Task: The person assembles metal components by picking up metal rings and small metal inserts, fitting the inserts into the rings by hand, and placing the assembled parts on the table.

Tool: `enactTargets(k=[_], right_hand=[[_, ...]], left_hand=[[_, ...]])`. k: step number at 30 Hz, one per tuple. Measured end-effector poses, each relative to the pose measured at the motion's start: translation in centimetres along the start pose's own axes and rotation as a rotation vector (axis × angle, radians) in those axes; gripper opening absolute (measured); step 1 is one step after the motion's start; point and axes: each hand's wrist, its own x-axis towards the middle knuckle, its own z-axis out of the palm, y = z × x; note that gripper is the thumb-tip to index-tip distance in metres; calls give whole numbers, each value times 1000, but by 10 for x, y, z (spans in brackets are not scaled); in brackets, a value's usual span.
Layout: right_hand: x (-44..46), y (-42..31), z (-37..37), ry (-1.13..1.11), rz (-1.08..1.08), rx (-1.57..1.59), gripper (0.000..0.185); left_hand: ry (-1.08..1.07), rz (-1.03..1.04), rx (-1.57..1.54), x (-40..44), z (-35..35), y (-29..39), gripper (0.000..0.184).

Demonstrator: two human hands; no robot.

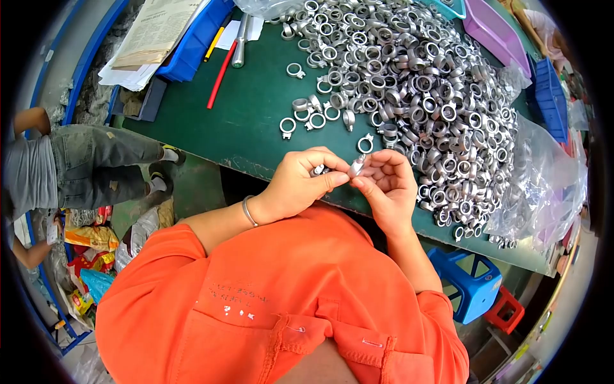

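Note:
My left hand [299, 180], with a bracelet at the wrist, is closed at the table's front edge. Small metal parts [320, 170] show between its curled fingers. A silver metal ring with a small lug [357, 168] is pinched between the fingertips of both hands. My right hand [387, 192] grips this ring with thumb and forefinger, its other fingers loosely curled. Just beyond the fingertips, a loose ring [365, 144] lies on the green table [211, 137]. A large heap of similar metal rings [409, 77] spreads behind and to the right.
Pens, a metal-handled tool [240, 45] and a blue bin [192, 48] with papers sit at the back left. Clear plastic bags [543, 179] and a purple tray [495, 32] border the heap. A blue stool [473, 285] stands below right. Another person [96, 163] is at left.

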Motion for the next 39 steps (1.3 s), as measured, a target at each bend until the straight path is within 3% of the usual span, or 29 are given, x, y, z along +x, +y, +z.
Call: enactTargets(k=[6, 11, 13, 19, 21, 23, 25, 29, 31, 34, 39], right_hand=[[-2, 1, -1, -20, -38, -30, 41], [-1, 4, 1, -18, -167, -223, 35], [-1, 3, 0, -24, -298, -476, 30], [0, 1, 1, 10, -365, -582, 26], [0, -1, -1, 16, -400, -634, 26], [1, -7, 0, -28, -584, -814, 25], [-1, -9, 2, -72, -596, -824, 26], [6, -11, -1, -123, -602, -928, 28], [14, -2, -3, 29, -472, -1007, 24], [26, 5, -10, -37, -467, -1358, 18], [26, -1, -10, -102, -435, -1363, 12]], left_hand=[[-8, 175, 127, 0, -1, -5, 10], [0, 164, 110, 0, 1, -3, 11], [1, 160, 103, -1, 1, -3, 12], [9, 114, 102, -3, 1, -2, 13], [25, -151, -75, -3, 1, 0, 12], [-8, -251, -237, -1, 0, 0, 13], [-43, -342, -397, 1, -1, -1, 14], [-78, -269, -455, -1, -3, -9, 12], [8, 45, -38, -1, -1, -9, 8], [-2, 150, 96, -2, -1, -8, 10], [-7, 304, 227, -2, -4, -10, 12]])
